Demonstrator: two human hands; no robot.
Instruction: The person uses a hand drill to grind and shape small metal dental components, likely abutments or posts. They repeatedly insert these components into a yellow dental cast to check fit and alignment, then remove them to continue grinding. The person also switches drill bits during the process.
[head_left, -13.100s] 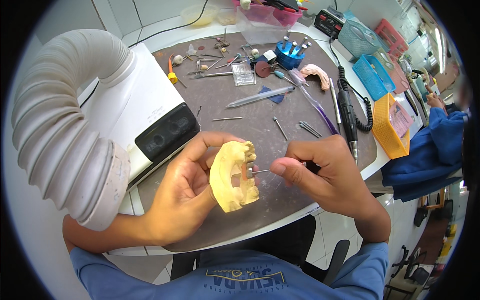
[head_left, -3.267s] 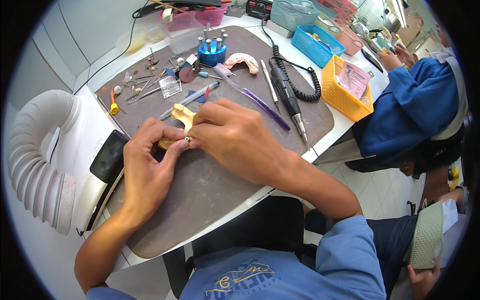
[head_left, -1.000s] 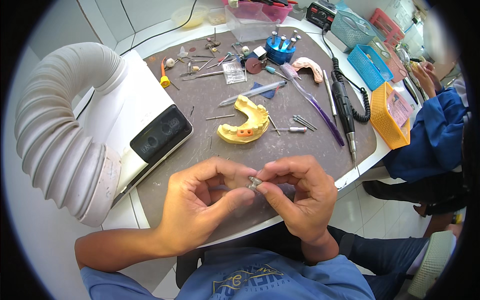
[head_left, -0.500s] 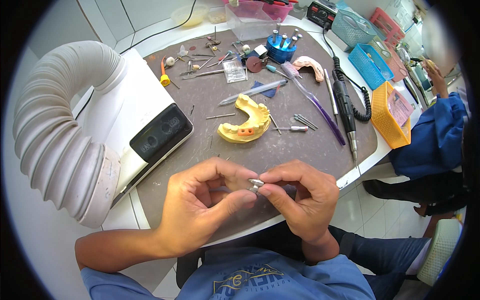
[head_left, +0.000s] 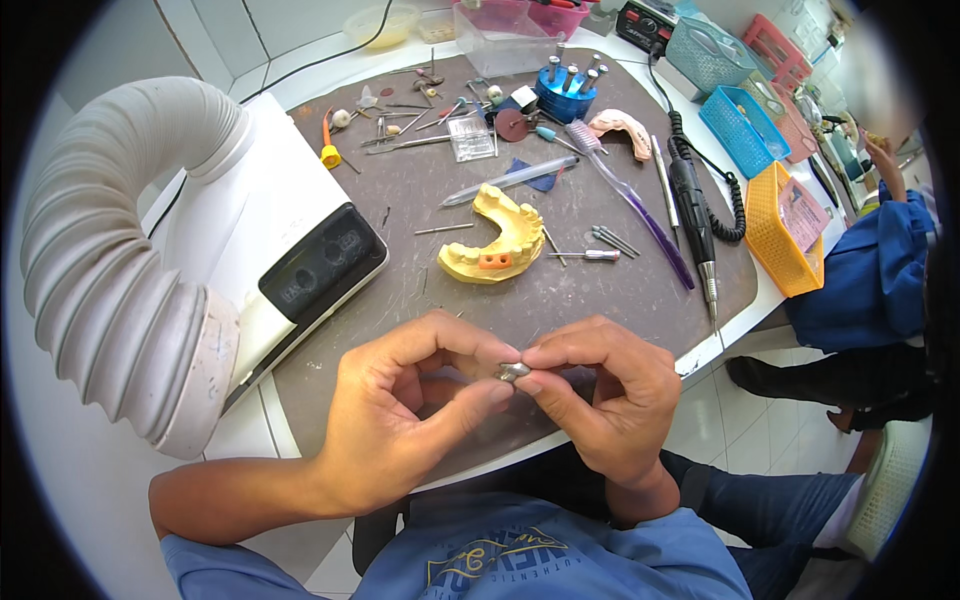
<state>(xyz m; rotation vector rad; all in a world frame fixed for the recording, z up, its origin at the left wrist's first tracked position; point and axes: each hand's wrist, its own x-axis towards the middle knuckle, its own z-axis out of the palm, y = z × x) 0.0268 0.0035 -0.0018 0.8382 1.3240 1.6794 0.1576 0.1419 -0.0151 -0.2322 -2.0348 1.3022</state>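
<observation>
Between the fingertips of both hands, just above the near part of the mat, is a small silvery metal dental piece (head_left: pixel 513 371), perhaps a bridge of crowns. My left hand (head_left: pixel 400 415) pinches its left end with thumb and forefinger. My right hand (head_left: pixel 608 395) grips the right end the same way. Fingers cover part of the piece, so its full shape is hidden. Beyond the hands, a yellow plaster dental model (head_left: pixel 515 225) with an orange-red insert (head_left: pixel 495 262) lies on the brown mat (head_left: pixel 340 400).
A white box with a ribbed suction hose (head_left: pixel 110 250) stands at left. Farther off lie rotary bits, a blue bur stand (head_left: pixel 566 100), a purple toothbrush (head_left: pixel 650 225) and a pink arch (head_left: pixel 622 130). A black handpiece (head_left: pixel 690 200) and baskets (head_left: pixel 785 240) line the right, where another person sits.
The metal piece has turned slightly in my fingertips and now shows a rounder face. Both hands stay in nearly the same place.
</observation>
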